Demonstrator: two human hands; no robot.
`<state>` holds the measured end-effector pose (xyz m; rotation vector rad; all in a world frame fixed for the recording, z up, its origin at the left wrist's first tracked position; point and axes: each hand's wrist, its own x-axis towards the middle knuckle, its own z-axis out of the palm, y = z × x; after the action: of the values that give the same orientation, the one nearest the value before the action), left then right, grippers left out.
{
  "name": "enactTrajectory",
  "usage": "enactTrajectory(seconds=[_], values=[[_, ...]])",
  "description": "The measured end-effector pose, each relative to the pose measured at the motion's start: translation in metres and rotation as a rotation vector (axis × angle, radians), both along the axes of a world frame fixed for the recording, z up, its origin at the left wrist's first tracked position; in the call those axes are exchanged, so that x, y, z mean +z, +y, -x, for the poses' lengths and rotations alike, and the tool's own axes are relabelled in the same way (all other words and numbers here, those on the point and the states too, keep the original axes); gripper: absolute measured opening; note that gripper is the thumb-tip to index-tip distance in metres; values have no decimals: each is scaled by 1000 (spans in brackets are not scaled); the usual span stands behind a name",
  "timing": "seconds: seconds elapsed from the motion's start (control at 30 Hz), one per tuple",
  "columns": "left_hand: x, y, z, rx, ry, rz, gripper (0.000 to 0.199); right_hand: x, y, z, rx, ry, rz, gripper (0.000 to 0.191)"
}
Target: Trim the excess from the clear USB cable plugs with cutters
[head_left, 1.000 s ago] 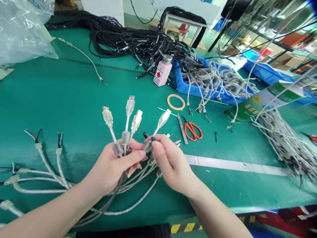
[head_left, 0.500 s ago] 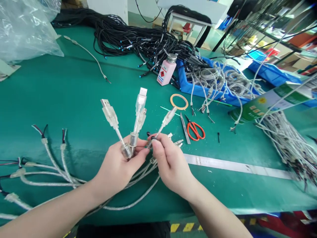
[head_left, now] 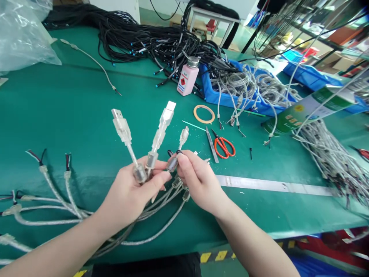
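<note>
My left hand [head_left: 135,188] is closed round several clear-jacketed cables below their plugs. One USB plug [head_left: 121,125] points up and left from it; another plug [head_left: 165,119] stands upright beside it. My right hand [head_left: 198,177] pinches a small black ring [head_left: 179,152] at a cable, just above a clear cylindrical bead [head_left: 172,164]. A smaller plug [head_left: 183,136] sticks up over my right fingertips. The two hands nearly meet. More grey cables [head_left: 170,227] run beneath them to stripped wire ends [head_left: 67,161] at the left.
Beyond the hands lie a tape ring [head_left: 204,114], tweezers [head_left: 211,144] and red-handled scissors [head_left: 224,147]. A pink bottle [head_left: 188,76] stands by a blue bin [head_left: 211,94] of coiled cables. A steel ruler [head_left: 259,184] lies to the right, black cables [head_left: 123,34] at the back.
The view has shifted slightly. The plug by my right hand has dropped lower and stands more upright, and the bead below it now shows clearly. Both hands keep their hold.
</note>
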<state>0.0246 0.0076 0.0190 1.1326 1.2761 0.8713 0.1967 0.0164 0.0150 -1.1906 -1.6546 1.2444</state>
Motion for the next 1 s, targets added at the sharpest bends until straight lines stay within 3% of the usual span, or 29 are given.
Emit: enactTrajectory(seconds=[0.1, 0.2, 0.37, 0.53, 0.63, 0.77, 1.0], values=[[-6, 2, 4, 44, -144, 90, 16, 2, -1, -1, 117, 68, 44, 28], [-9, 4, 5, 50, -153, 73, 15, 2, -5, 2, 172, 6, -5, 30], [-3, 6, 4, -48, -252, 199, 11, -3, -4, 3, 14, -8, -55, 23], [6, 11, 4, -77, -437, 340, 14, -1, 3, 2, 55, 441, 248, 33], [7, 12, 3, -119, -519, 389, 14, 1, 6, 3, -8, 612, 334, 31], [5, 12, 0, -103, -539, 389, 15, -3, 7, 5, -140, 634, 339, 24], [4, 10, -4, 43, -498, 399, 20, -6, 8, 2, -240, 465, 165, 29]])
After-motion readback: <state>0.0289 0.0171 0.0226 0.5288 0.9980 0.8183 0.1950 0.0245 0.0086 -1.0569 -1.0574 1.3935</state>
